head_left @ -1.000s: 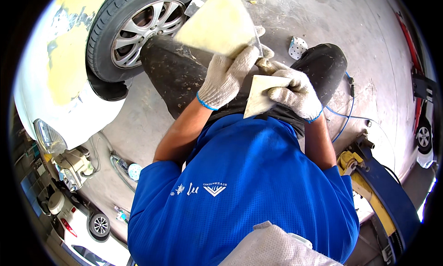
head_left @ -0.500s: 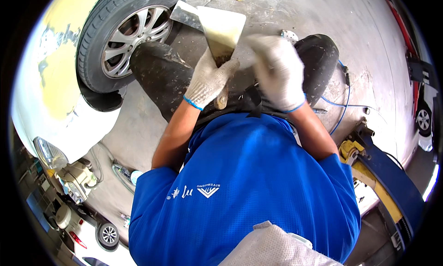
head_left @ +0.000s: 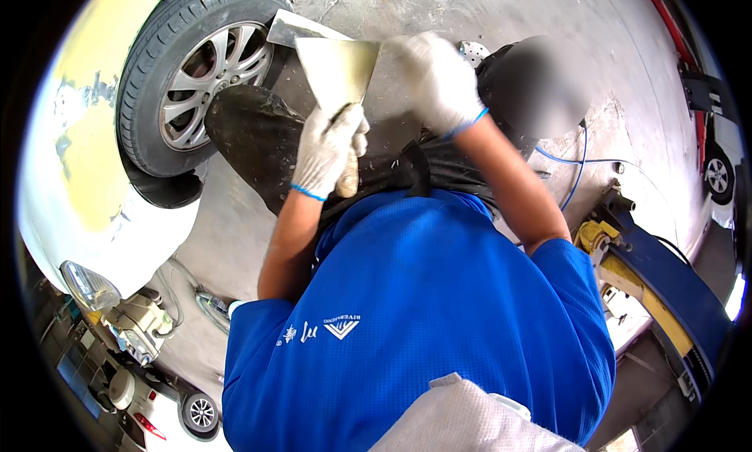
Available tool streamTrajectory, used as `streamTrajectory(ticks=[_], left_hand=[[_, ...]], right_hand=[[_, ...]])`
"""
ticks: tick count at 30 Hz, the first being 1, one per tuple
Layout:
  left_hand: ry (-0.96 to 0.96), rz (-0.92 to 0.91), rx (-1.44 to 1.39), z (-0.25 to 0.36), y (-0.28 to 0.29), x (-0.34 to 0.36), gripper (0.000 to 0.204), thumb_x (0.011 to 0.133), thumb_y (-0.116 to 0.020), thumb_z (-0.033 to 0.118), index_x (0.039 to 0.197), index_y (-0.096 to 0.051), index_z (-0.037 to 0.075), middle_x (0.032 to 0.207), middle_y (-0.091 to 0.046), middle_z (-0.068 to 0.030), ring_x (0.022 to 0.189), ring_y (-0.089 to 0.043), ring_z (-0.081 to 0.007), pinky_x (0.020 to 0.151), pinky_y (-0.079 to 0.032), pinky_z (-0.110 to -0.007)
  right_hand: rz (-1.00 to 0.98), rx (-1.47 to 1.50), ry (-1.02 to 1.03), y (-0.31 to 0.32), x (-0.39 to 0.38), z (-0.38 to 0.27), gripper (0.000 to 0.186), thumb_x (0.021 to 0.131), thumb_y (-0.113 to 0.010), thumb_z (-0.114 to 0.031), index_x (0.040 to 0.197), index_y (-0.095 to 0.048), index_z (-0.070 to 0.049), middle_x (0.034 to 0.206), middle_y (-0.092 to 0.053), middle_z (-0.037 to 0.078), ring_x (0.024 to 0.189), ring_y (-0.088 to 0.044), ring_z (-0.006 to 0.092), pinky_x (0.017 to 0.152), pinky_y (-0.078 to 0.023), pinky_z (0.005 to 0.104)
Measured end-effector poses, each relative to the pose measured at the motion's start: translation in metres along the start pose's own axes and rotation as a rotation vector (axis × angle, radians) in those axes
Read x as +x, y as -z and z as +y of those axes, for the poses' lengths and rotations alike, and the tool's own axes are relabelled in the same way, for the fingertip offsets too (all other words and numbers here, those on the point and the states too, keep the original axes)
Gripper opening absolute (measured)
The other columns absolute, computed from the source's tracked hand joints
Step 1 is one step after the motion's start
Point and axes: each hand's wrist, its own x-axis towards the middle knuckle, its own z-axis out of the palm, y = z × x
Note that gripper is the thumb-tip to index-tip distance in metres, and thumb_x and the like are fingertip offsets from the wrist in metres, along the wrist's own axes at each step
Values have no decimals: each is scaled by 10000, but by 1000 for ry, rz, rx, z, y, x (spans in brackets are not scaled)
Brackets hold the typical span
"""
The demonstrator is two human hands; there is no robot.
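Observation:
My left hand [head_left: 323, 148], in a white knit glove with a blue cuff, is closed around the handle of a putty knife [head_left: 338, 66]. The wide, pale blade points away from me, with a yellowish film on its face. Behind the blade a flat, light-coloured plate [head_left: 301, 27] reaches toward the car wheel; what supports it is hidden. My right hand [head_left: 442, 88], gloved the same way, is raised to the right of the blade and apart from it. Motion smears its fingers, so whether it holds anything cannot be seen.
A white car body [head_left: 86, 209] with yellow filler patches and a wheel [head_left: 207, 84] stands close on my left. A blue hose [head_left: 583, 162] lies on the floor at right, near a blue and yellow metal arm [head_left: 650, 287]. A boxy machine [head_left: 141, 323] stands at lower left.
My left hand and the putty knife have moved left, and the blade has tilted to the left. My right hand has moved left and farther from my body, toward the blade.

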Motion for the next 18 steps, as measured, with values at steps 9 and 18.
streamTrajectory(ticks=[9, 18], left_hand=[[-142, 13, 520, -5, 6, -14, 203, 992, -545, 154, 1096, -592, -14, 691, -620, -76, 548, -585, -143, 519, -463, -309], [-653, 115, 804, -15, 20, -10, 446, 875, -699, 175, 1296, -593, 72, 970, -705, -171, 844, -692, -343, 750, -545, -379]], right_hand=[[-383, 318, -359, 44, -3, -2, 311, 884, -594, -135, 1141, -634, 35, 893, -677, 137, 832, -640, 189, 782, -519, 335], [-508, 299, -406, 44, -2, 7, 271, 856, -559, -151, 1066, -658, -12, 927, -675, 234, 907, -635, 431, 793, -501, 461]])
